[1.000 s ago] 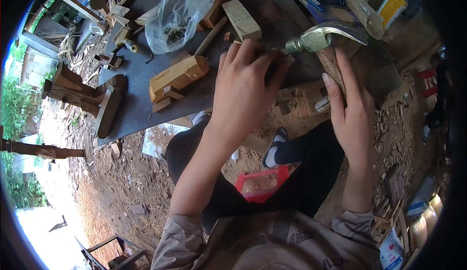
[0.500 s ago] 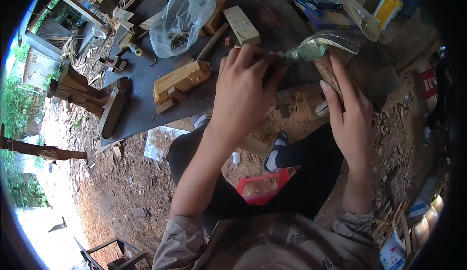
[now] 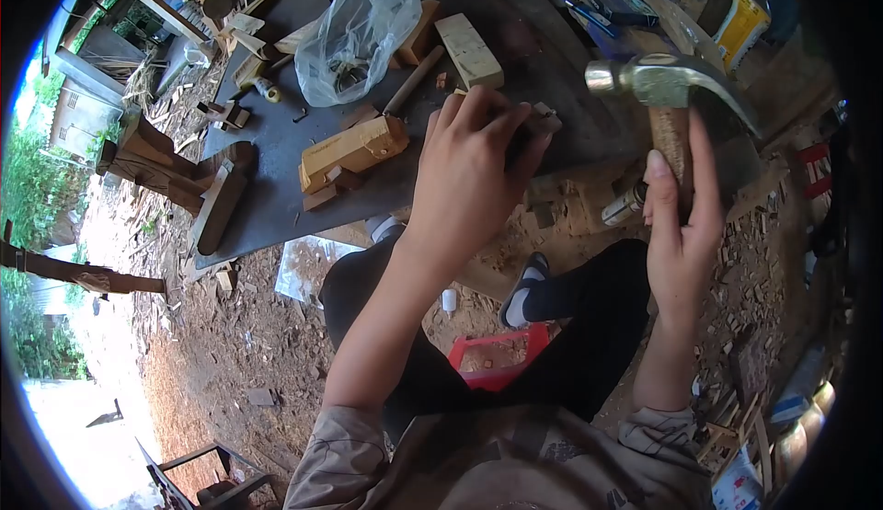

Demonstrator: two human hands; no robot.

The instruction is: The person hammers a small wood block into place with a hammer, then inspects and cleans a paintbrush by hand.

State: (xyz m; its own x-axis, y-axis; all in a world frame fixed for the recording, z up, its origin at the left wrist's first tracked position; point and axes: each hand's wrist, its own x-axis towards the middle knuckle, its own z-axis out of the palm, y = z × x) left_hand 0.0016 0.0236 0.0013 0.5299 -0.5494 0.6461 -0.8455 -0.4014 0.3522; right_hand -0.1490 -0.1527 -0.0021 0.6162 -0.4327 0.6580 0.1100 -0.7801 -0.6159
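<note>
My right hand (image 3: 682, 206) is wrapped round the wooden handle of a claw hammer (image 3: 660, 82), its index finger stretched along the handle. The metal head is raised above the dark tabletop (image 3: 267, 179). My left hand (image 3: 474, 156) is closed over the table, pinching a small wooden piece (image 3: 544, 119) that is mostly hidden by the fingers. Just beyond that hand lies a pale wooden block (image 3: 469, 50). To its left, a larger yellowish block (image 3: 354, 151) rests beside small offcuts.
A clear plastic bag (image 3: 354, 41) lies on the table near a round stick (image 3: 414, 80). A wooden plane-like tool (image 3: 221, 206) is at the left edge. A yellow bottle (image 3: 740, 27) is at upper right. A red stool (image 3: 501, 377) shows between the legs.
The hammer has lifted away from my left hand, toward the right, and its head has turned. My left hand has shifted slightly; more of the small piece shows.
</note>
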